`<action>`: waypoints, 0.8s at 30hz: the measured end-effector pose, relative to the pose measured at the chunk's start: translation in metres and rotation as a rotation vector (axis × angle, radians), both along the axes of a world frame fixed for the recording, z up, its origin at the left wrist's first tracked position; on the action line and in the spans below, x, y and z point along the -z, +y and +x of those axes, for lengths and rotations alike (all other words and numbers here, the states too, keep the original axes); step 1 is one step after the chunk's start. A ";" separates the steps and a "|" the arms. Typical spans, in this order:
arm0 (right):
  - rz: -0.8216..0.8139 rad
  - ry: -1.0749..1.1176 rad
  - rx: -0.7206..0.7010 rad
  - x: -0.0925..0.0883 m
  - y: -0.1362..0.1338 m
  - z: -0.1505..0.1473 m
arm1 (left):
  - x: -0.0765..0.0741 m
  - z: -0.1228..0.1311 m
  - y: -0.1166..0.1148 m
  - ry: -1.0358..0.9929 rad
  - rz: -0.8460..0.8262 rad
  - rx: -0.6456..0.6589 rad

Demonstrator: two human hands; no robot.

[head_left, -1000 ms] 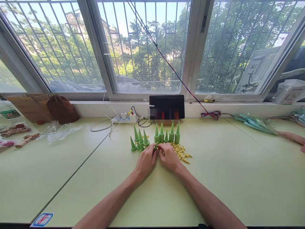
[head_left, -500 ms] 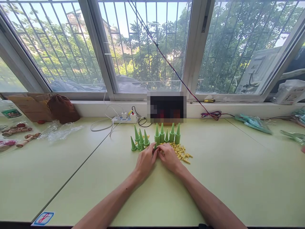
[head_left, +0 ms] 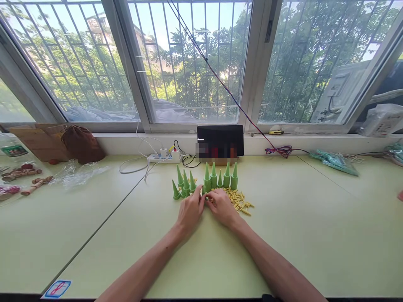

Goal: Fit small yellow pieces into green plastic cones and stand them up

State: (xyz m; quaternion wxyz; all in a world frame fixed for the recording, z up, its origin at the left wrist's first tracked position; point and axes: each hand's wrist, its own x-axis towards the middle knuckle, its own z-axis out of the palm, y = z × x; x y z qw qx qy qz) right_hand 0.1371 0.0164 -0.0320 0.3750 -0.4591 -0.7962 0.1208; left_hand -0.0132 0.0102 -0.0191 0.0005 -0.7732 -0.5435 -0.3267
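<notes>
My left hand (head_left: 189, 209) and my right hand (head_left: 222, 206) meet fingertip to fingertip on the pale green table (head_left: 283, 235). Both are pinched shut around a small green piece (head_left: 205, 195) that is mostly hidden between the fingers. Just beyond them stand two clusters of upright green cones: a left cluster (head_left: 184, 185) and a taller right row (head_left: 220, 178). A heap of small yellow pegs (head_left: 238, 199) lies to the right of my right hand, touching its fingers.
A dark screen (head_left: 220, 142) leans on the window sill behind the cones, with a white power strip (head_left: 163, 157) and cables beside it. Wooden toys (head_left: 22, 174), clear plastic and a brown pouch (head_left: 82, 144) lie far left. Teal bags (head_left: 335, 161) lie far right.
My hands have shifted slightly forward toward the cones, still pinched together. Another person's arm at the far right edge has withdrawn almost out of view.
</notes>
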 end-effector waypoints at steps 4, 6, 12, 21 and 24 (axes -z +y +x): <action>0.005 -0.010 -0.002 0.001 0.000 0.000 | -0.001 0.000 0.000 -0.038 0.015 0.013; 0.010 -0.013 -0.005 0.001 0.000 0.001 | -0.001 0.000 -0.001 -0.066 0.036 0.034; -0.005 -0.020 -0.014 -0.002 -0.003 0.000 | 0.002 0.001 -0.003 -0.136 0.063 0.048; -0.014 -0.035 -0.050 -0.001 -0.004 0.001 | -0.006 0.004 -0.010 0.048 -0.077 0.002; -0.015 -0.041 -0.058 0.000 -0.003 0.002 | -0.007 0.005 -0.011 0.091 -0.147 -0.007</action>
